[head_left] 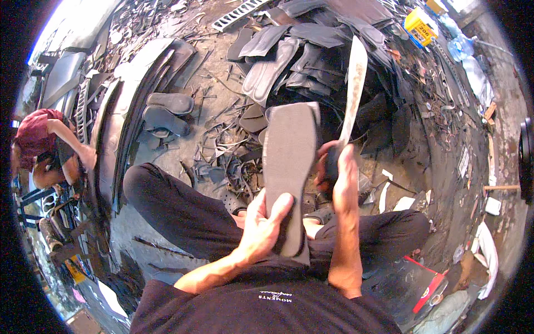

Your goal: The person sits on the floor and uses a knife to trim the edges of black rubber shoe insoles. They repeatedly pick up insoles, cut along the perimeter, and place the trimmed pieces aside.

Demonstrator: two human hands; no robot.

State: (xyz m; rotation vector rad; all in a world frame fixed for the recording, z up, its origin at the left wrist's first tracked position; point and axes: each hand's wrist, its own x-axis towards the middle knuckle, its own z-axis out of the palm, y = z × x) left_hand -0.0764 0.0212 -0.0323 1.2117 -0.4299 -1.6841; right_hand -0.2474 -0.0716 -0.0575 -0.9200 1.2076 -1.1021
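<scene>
My left hand (261,222) is closed round the lower part of a grey shoe sole (290,158), thumb on its face. The sole is held upright over my lap, against a slightly larger dark sheet whose edge shows along the right side and at the bottom. Just to the right, my right hand (340,170) grips the dark handle of a long knife (356,83). Its wide, stained blade points up and away, apart from the sole. Some of the right fingers are blurred and partly hidden behind the handle.
Beyond my crossed legs lies a heap of dark cut soles (317,61). More soles (168,106) and stacked sheets (142,83) lie to the left. Scraps litter the floor (219,139). A person in a red shirt (39,133) crouches far left. A yellow box (421,26) stands back right.
</scene>
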